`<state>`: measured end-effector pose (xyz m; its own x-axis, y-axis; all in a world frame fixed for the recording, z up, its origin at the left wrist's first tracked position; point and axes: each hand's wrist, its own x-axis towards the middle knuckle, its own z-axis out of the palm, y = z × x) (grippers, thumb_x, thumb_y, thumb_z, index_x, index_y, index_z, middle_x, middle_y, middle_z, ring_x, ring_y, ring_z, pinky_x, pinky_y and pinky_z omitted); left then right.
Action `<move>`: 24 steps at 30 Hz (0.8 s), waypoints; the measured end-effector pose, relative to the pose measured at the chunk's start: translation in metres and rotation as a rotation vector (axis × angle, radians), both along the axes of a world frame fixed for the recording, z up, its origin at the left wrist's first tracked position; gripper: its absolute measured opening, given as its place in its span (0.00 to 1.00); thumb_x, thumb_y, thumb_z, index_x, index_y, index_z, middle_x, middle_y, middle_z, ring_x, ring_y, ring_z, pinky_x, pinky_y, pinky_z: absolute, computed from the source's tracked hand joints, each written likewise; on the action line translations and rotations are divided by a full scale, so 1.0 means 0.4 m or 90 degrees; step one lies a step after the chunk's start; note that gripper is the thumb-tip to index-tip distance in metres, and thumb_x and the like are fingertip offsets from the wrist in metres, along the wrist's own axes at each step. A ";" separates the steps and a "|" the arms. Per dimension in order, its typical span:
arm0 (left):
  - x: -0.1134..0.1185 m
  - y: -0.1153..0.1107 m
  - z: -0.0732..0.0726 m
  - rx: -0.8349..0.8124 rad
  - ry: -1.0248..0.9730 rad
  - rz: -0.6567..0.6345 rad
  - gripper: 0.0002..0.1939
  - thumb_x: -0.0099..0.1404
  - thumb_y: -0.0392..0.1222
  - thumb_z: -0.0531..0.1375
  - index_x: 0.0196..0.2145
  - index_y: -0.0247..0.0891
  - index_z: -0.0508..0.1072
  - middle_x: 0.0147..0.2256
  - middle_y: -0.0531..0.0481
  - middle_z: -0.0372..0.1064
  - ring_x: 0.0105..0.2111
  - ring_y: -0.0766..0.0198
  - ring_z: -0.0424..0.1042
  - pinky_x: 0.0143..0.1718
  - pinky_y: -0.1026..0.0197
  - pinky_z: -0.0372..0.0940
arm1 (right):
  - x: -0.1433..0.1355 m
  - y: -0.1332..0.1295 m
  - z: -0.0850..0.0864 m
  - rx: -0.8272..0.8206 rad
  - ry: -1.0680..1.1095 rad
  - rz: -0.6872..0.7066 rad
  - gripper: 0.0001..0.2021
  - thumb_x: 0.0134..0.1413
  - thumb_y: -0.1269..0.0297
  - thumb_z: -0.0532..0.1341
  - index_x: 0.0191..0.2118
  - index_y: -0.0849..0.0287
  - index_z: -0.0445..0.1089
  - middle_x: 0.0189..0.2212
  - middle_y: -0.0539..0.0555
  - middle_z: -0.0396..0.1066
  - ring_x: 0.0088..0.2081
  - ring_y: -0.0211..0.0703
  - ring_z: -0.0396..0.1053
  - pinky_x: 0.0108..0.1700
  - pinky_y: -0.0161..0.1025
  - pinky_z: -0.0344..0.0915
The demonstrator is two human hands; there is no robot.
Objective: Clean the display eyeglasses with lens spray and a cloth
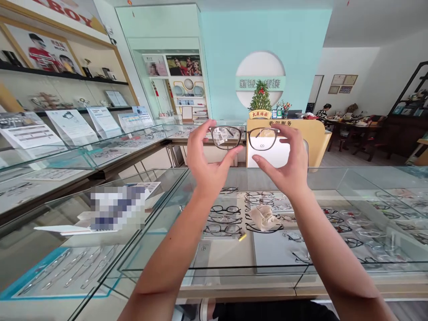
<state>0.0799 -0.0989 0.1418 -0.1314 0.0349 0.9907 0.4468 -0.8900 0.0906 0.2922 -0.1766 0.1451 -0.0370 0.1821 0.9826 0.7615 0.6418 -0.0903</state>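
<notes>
A pair of dark-rimmed eyeglasses (245, 132) is held up in the air above the glass counter, its lenses facing me. My left hand (210, 156) grips the left side of the frame, thumb below the lens and fingers by the outer corner. On the other side, my right hand (287, 160) has its fingers closed at the right outer corner, while the thumb stays low, a little under that lens. A crumpled beige cloth (264, 217) lies on the counter below, between my forearms.
Several rows of eyeglasses (223, 219) show in the glass display case (230, 258). Papers (147, 189) lie on the left counter. A yellow reception desk (319, 140) with a plant (261, 96) stands ahead; a person (323, 113) sits at the far right.
</notes>
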 end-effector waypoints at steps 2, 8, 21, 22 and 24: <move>0.009 -0.013 0.033 0.010 -0.030 0.004 0.42 0.67 0.63 0.72 0.71 0.51 0.64 0.64 0.41 0.73 0.65 0.42 0.73 0.62 0.40 0.71 | -0.014 -0.009 0.040 0.040 0.013 -0.009 0.33 0.67 0.47 0.70 0.71 0.46 0.62 0.64 0.63 0.73 0.61 0.64 0.74 0.60 0.67 0.75; 0.005 -0.034 0.050 0.065 -0.058 -0.003 0.39 0.69 0.61 0.72 0.71 0.50 0.66 0.61 0.42 0.74 0.61 0.45 0.75 0.59 0.44 0.71 | -0.048 -0.024 0.052 0.075 0.040 -0.031 0.32 0.68 0.48 0.71 0.71 0.46 0.64 0.61 0.61 0.76 0.57 0.61 0.77 0.58 0.63 0.77; 0.020 -0.012 0.021 -0.001 0.007 -0.023 0.37 0.74 0.61 0.67 0.75 0.56 0.63 0.65 0.42 0.68 0.62 0.46 0.73 0.58 0.46 0.74 | -0.022 -0.015 0.034 0.020 0.085 -0.042 0.29 0.69 0.47 0.69 0.71 0.41 0.65 0.65 0.61 0.75 0.57 0.61 0.78 0.54 0.63 0.79; 0.021 -0.010 0.019 -0.005 0.002 -0.021 0.38 0.74 0.61 0.67 0.75 0.56 0.63 0.65 0.42 0.68 0.62 0.46 0.74 0.58 0.45 0.74 | -0.023 -0.015 0.033 0.012 0.087 -0.039 0.29 0.70 0.47 0.68 0.72 0.41 0.64 0.66 0.61 0.74 0.58 0.62 0.77 0.54 0.65 0.79; 0.022 -0.006 0.017 -0.012 -0.003 -0.007 0.39 0.73 0.62 0.67 0.76 0.55 0.62 0.64 0.42 0.69 0.63 0.45 0.74 0.59 0.45 0.74 | -0.025 -0.014 0.029 -0.005 0.092 -0.030 0.30 0.71 0.47 0.67 0.73 0.40 0.62 0.67 0.61 0.73 0.59 0.63 0.76 0.56 0.67 0.79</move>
<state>0.0889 -0.1014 0.1486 -0.1359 0.0546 0.9892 0.4371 -0.8928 0.1093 0.2823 -0.1822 0.1567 0.1132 0.1885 0.9755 0.7698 0.6041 -0.2060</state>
